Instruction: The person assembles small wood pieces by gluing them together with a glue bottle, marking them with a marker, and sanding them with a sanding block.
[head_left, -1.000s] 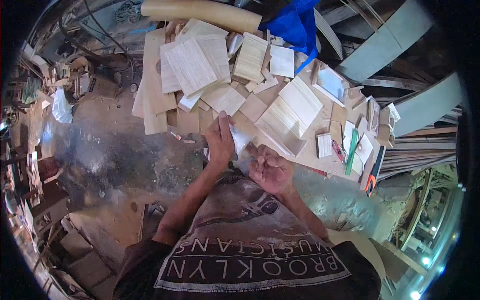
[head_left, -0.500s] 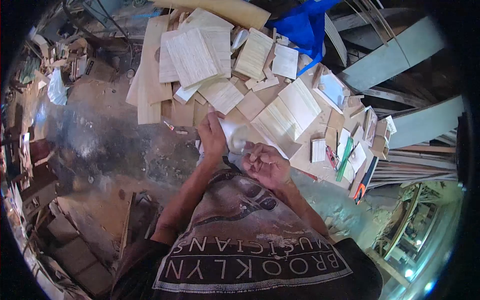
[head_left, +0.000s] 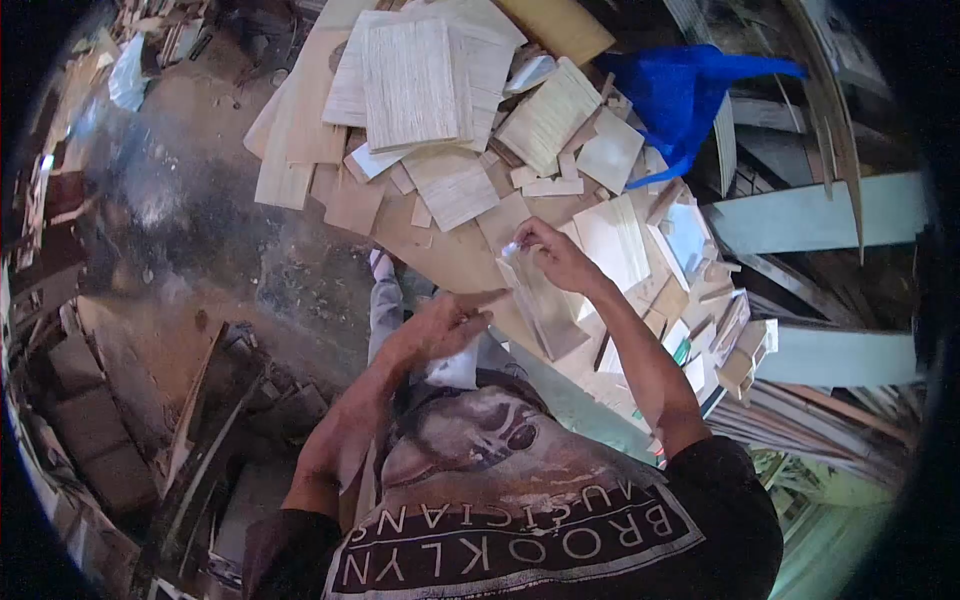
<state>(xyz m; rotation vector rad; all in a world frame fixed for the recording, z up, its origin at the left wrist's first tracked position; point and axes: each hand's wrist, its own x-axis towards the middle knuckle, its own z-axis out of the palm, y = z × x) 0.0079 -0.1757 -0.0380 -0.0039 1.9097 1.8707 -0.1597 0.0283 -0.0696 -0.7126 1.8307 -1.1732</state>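
My left hand (head_left: 438, 328) is bent over a white container (head_left: 455, 368) close to my shirt, its index finger stretched toward the workbench. The hand hides most of the container. At the near edge of the workbench, my right hand (head_left: 562, 262) pinches a small white piece (head_left: 513, 248), whose kind I cannot tell. Its fingertips are right at the upper corner of a pale wooden panel (head_left: 545, 300). Beside that panel lies another light wooden board (head_left: 612, 240), partly behind my right wrist.
Wooden boards (head_left: 410, 85) are stacked on the workbench (head_left: 420, 245), with loose offcuts around them. A blue bag (head_left: 680, 100) lies at the back right. A small wooden frame (head_left: 682, 240) sits at the right side. Scrap wood (head_left: 85, 400) covers the floor at left.
My hands have moved apart. The right one has gone from the white container to the wooden panel's corner; the left has drawn back toward my body with the container. The view has shifted.
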